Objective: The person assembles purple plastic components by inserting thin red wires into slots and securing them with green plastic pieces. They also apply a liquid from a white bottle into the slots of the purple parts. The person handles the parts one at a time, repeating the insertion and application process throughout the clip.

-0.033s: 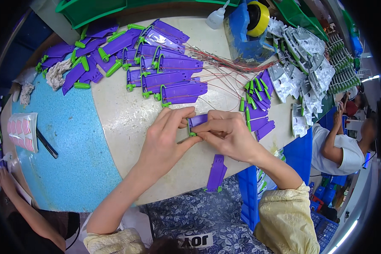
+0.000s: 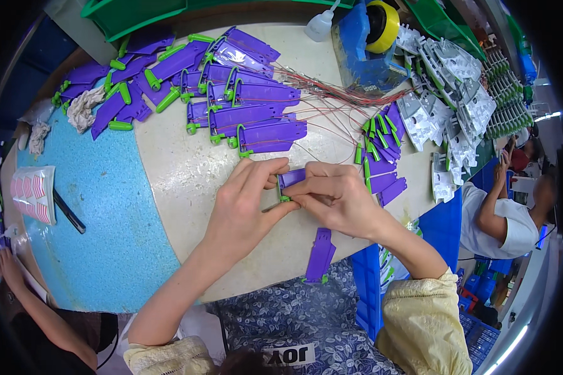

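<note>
Purple plastic piece with a green end is sitting between both hands at the table's near middle, mostly covered by fingers. Left hand is pinching its left end, thumb and fingers closed tight on it. Right hand is gripping from the right side, fingers curled over the piece, fingertips meeting the left hand's. Exactly how the green end is being held is hidden.

Just below the right wrist, a second purple piece is lying loose at the table edge, apart from both hands. Right of the right hand, a small pile of purple and green parts is lying near. Above the hands, rows of finished purple pieces with green clips are spreading across the beige tabletop, with thin red wires trailing across them toward the upper right. Further up-right, a blue holder with a yellow roll and a heap of grey-white plastic parts. Far left of the left hand, a blue mat is carrying a black pen and a sheet of pink stickers. Another person in a white shirt is sitting far right; someone else's hand is showing at lower left.
</note>
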The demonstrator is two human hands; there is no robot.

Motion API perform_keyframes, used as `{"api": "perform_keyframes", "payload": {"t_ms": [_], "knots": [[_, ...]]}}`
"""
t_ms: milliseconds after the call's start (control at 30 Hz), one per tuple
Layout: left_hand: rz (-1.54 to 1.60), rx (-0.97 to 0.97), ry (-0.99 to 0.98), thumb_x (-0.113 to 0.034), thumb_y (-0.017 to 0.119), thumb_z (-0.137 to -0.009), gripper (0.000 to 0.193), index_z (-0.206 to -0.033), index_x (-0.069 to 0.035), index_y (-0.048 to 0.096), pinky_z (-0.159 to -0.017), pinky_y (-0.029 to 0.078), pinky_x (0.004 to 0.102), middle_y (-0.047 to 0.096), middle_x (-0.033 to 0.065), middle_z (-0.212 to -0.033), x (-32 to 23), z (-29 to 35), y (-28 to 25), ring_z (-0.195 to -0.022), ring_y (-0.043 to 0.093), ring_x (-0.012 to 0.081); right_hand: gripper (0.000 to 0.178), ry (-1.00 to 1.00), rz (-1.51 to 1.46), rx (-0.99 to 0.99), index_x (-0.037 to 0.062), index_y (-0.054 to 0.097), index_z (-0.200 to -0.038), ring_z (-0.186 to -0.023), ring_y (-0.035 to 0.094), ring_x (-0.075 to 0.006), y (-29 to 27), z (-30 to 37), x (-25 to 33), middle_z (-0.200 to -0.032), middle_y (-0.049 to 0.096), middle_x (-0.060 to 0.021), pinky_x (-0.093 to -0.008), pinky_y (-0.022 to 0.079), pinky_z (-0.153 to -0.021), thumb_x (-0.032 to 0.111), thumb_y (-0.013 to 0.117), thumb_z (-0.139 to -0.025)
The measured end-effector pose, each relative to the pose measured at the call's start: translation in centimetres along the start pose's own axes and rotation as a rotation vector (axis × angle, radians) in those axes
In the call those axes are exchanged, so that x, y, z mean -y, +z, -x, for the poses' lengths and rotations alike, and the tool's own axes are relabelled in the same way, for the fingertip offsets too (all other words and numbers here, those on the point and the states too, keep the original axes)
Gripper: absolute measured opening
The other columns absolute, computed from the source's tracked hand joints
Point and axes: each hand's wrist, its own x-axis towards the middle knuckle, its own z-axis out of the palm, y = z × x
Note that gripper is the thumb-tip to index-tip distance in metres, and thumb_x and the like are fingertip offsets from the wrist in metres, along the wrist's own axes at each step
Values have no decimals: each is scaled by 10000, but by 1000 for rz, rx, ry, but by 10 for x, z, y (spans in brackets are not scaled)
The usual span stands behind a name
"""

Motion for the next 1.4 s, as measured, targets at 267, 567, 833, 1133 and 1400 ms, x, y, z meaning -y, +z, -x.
{"api": "perform_keyframes", "payload": {"t_ms": [267,567,833,1133,1400], "knots": [[-106,-28,19,-61,882,-658,463,-1053,-18,644,-694,513,379,579,106,-931,0,1,2,-823,593,265,53,151,-121,33,23,746,-827,-585,569,-205,-20,-16,-16,-698,600,-86,-367,419,-541,31,732,-776],[-358,138,398,-208,870,-655,317,-791,-52,630,-654,508,344,638,43,-948,8,-20,-15,-828,574,230,96,487,-47,-177,-31,706,-795,-598,657,-208,-23,-20,-16,-626,652,-139,-352,489,-574,46,706,-739],[-364,177,402,-207,871,-677,315,-842,-34,666,-672,558,309,716,21,-1131,1,-26,-10,-881,598,221,155,-176,319,-884,-31,707,-929,-609,626,-189,-90,-29,-28,-703,663,-92,-359,520,-628,91,733,-837],[-334,158,440,-218,888,-661,383,-675,-26,557,-619,547,310,748,35,-1105,2,-28,-7,-851,602,241,250,467,-635,-713,-12,690,-794,-585,406,-51,-136,-40,-45,-614,455,60,-257,340,-536,223,730,-869],[-234,181,248,-197,904,-667,695,-1274,-31,609,-712,546,345,732,71,-1088,2,-24,-10,-894,608,248,211,452,-363,-353,41,710,-722,-494,395,-26,-95,-11,-21,-541,492,58,-239,242,-464,208,742,-846]]}}
